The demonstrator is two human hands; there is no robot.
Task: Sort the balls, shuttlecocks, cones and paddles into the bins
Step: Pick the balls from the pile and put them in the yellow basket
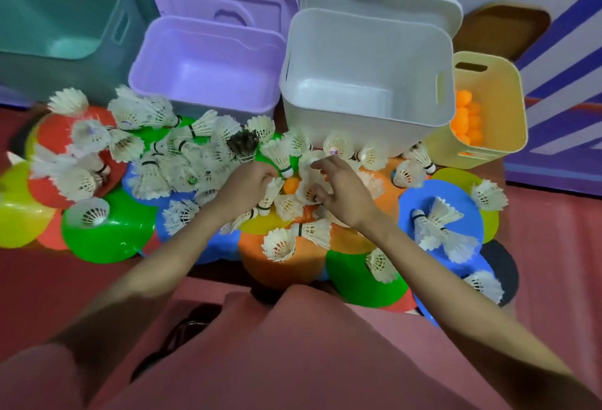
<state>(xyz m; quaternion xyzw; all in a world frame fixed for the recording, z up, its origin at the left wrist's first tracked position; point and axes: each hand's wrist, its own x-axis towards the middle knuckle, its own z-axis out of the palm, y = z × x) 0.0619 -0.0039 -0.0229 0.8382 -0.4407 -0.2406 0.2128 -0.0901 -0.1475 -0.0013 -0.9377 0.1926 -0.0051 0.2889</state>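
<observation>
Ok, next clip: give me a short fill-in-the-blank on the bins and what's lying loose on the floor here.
1. The orange balls already sorted sit in the ____ bin.
2. The white bin holds ____ so far.
3. One loose orange ball lies between the left hand and the ____ hand.
4. Among the white shuttlecocks, one shuttlecock has ____ feathers.

Missing words: yellow; nothing; right; dark

The bins are teal, purple, white and yellow with orange balls inside, the shuttlecocks are white, one is dark, and the cones are green, blue, orange, red and yellow.
</observation>
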